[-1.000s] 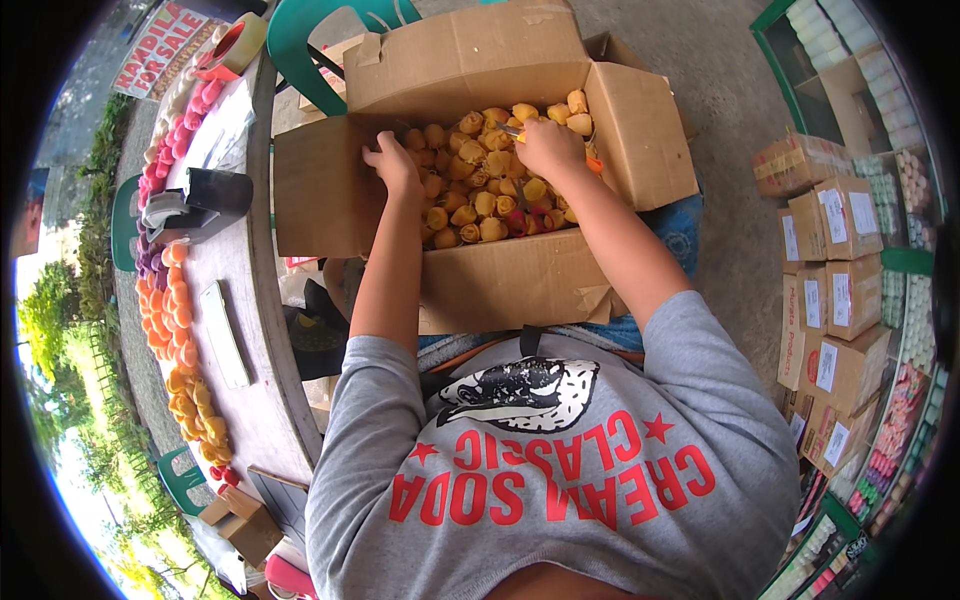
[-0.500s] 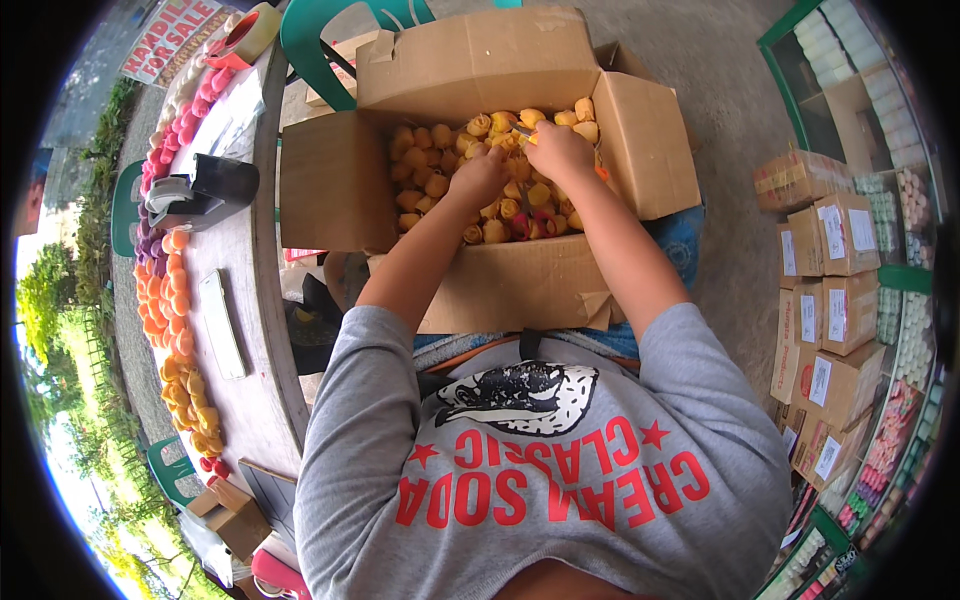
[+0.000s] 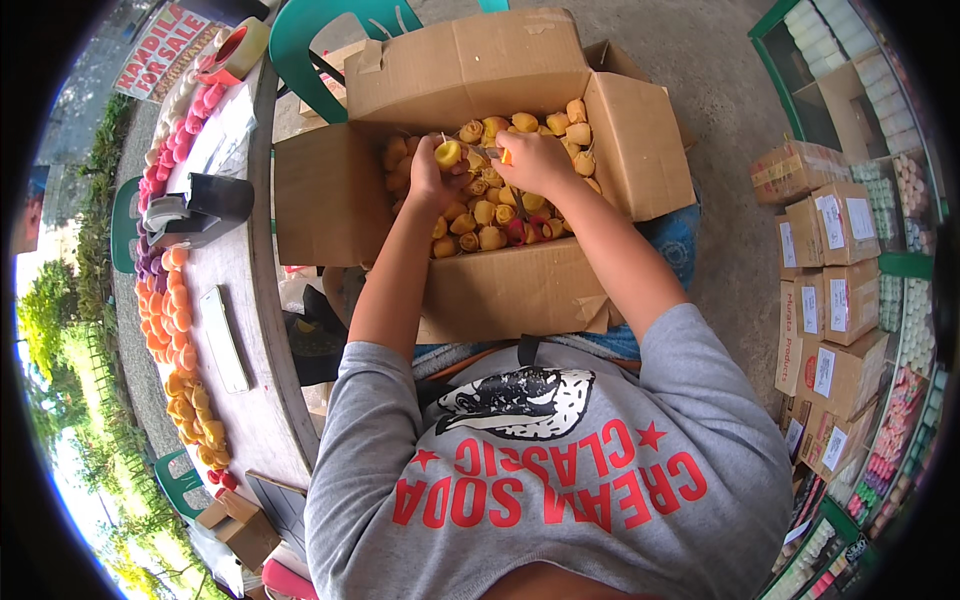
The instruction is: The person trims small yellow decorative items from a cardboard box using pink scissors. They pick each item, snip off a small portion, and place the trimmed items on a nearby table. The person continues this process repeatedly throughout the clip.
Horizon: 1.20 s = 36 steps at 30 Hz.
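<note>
My left hand (image 3: 428, 180) grips a yellow candle (image 3: 448, 154), its pale wick pointing up, over the left part of an open cardboard box (image 3: 510, 290). Just right of it, my right hand (image 3: 540, 163) is closed around a small knife (image 3: 507, 157) with an orange-yellow handle; its blade points toward the candle. Below both hands, many yellow-orange rose-shaped candles (image 3: 490, 238) fill the box. Among them, near the front wall, lies a pair of scissors with red handles (image 3: 517, 232). My fingers partly cover the knife and the held candle.
On the left, a white table (image 3: 265, 400) bears rows of coloured candles (image 3: 165, 310), a black tape dispenser (image 3: 205, 210), a tape roll (image 3: 240, 50) and a phone (image 3: 224, 338). A green chair (image 3: 300, 60) stands behind the box. Stacked cartons (image 3: 845, 310) and shelves line the right.
My left hand has moved left and lifted a yellow candle from the pile. My right hand has drawn back slightly left and nearer with the knife.
</note>
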Motion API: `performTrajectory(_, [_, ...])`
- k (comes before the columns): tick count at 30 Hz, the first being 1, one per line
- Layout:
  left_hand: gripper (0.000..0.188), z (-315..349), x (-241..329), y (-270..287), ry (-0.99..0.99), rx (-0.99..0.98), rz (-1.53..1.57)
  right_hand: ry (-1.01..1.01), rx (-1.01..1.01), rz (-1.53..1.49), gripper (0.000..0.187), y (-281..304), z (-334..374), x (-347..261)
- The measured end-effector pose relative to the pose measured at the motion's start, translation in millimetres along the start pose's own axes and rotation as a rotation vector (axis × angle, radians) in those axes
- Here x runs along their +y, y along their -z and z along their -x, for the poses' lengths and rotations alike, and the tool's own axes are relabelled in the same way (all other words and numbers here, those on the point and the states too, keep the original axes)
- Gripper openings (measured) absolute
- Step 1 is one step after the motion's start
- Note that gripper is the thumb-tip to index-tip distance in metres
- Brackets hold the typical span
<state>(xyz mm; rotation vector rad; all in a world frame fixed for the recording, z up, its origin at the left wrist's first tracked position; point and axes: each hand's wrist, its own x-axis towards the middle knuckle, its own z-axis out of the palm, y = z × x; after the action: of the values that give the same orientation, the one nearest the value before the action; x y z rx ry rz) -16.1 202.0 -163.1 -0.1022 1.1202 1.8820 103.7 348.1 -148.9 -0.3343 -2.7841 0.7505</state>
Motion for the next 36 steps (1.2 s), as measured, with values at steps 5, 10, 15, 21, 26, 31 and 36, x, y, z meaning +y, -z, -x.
performTrajectory(5, [0.033, 12.0, -10.2, -19.6, -0.061, 0.181, -0.395, 0.106, 0.036, 0.043, 0.017, -8.2, 0.7, -1.7])
performTrajectory(10, [0.039, 14.3, -18.8, -24.5, -0.262, 0.202, -0.479, 0.044, -0.002, 0.111, 0.013, -6.4, 0.7, -9.3])
performTrajectory(15, [0.04, 9.0, -24.8, -11.7, -0.492, 0.06, -0.623, -0.302, -0.005, 0.175, 0.014, -10.0, -9.0, 17.6])
performTrajectory(21, [0.034, 11.7, 8.3, -15.6, -0.375, 0.245, -0.182, -0.373, -0.038, 0.089, 0.024, 8.3, -9.6, -2.9])
performTrajectory(26, [0.045, -7.1, 26.8, 22.5, -0.4, 0.56, 0.524, -0.413, -0.152, 0.12, 0.025, 3.5, -9.6, 14.6])
performTrajectory(31, [0.072, -13.1, 6.1, 18.1, -0.449, 0.652, -0.199, -0.392, -0.157, 0.134, 0.024, -0.5, -9.3, 15.2])
performTrajectory(36, [0.074, -14.9, -24.8, 13.0, -0.708, 0.601, -1.404, -0.387, -0.166, 0.129, 0.025, -1.0, -7.9, 15.1])
